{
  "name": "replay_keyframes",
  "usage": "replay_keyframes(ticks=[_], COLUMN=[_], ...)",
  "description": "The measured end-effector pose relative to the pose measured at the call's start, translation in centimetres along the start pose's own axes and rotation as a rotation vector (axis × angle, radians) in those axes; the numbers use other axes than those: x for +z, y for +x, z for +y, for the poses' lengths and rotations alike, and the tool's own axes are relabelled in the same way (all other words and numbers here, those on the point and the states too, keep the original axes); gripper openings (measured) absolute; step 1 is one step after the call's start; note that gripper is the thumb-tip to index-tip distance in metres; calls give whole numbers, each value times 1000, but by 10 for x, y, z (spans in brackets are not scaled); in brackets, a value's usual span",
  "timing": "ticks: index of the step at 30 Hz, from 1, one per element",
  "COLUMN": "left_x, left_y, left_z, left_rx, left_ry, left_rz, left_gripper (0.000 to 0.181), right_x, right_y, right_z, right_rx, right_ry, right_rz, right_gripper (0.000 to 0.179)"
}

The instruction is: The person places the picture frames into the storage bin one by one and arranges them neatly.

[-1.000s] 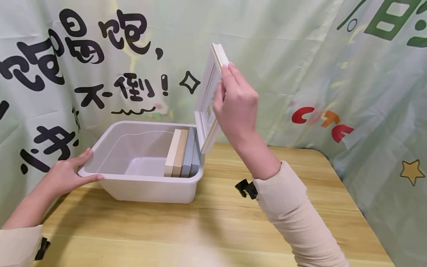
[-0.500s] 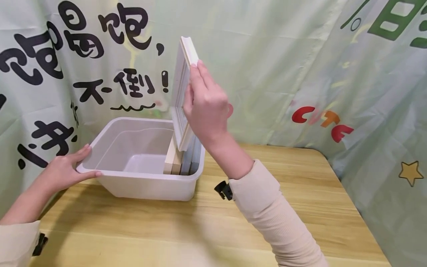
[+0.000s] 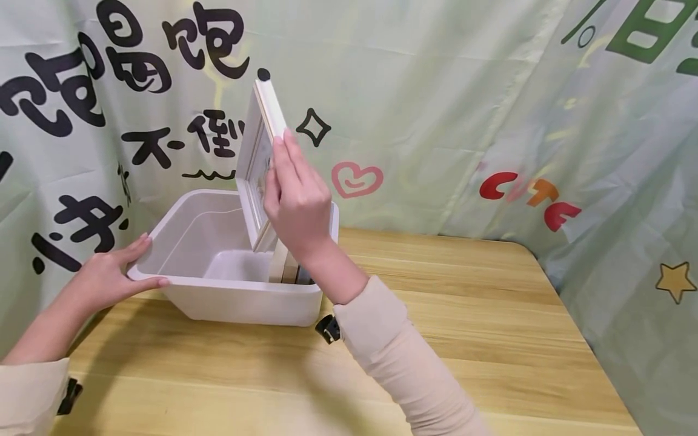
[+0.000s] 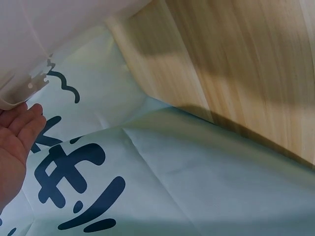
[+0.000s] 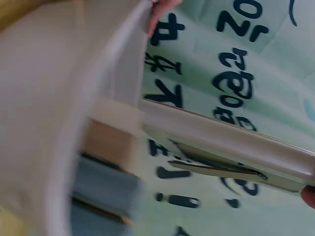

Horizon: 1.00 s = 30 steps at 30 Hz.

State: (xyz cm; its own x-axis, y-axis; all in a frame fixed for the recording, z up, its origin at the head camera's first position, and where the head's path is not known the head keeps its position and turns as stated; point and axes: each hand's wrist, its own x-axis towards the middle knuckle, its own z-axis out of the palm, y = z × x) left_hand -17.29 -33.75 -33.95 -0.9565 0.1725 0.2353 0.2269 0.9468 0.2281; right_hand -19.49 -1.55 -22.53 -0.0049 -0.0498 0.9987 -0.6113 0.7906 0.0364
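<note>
My right hand (image 3: 299, 206) grips a white picture frame (image 3: 252, 163) by its near upright edge. The frame stands tilted, its lower end over the middle of a pale plastic bin (image 3: 240, 301). In the right wrist view the back of the frame (image 5: 226, 137) shows a loose stand leg (image 5: 216, 170). Inside the bin, several flat pieces stand side by side at the right end: beige ones (image 3: 278, 266) and blue-grey ones (image 5: 103, 184), partly hidden by my right arm. At the bin's left corner my left hand (image 3: 106, 278) holds the rim, thumb along the front.
The bin stands on a wood-grain table (image 3: 436, 339). A pale green printed curtain (image 3: 425, 121) hangs behind it and at both sides. Dark clips (image 3: 329, 329) sit at the sleeve cuffs. The bin's left part shows bare floor (image 3: 234, 264).
My right hand has carried the picture frame leftward, from the bin's right edge across the upright pieces to the middle. My left hand stays on the rim.
</note>
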Motion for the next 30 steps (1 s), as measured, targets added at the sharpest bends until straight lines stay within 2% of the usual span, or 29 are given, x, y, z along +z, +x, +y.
replay_keyframes(ticks=[6, 11, 20, 30], left_x=[0, 0, 0, 1], left_y=[0, -1, -1, -1], left_z=[1, 1, 2, 2], left_rx=[-7, 1, -20, -6], left_ry=[-4, -4, -9, -5], left_rz=[-10, 4, -13, 12], left_gripper=[95, 94, 94, 93], right_x=[9, 13, 17, 18], right_y=[-30, -48, -77, -103], right_z=[-4, -8, -16, -24], right_rx=[-29, -43, -76, -58], right_ry=[64, 90, 68, 38], right_rz=[18, 9, -45, -100], right_gripper=[25, 26, 27, 29])
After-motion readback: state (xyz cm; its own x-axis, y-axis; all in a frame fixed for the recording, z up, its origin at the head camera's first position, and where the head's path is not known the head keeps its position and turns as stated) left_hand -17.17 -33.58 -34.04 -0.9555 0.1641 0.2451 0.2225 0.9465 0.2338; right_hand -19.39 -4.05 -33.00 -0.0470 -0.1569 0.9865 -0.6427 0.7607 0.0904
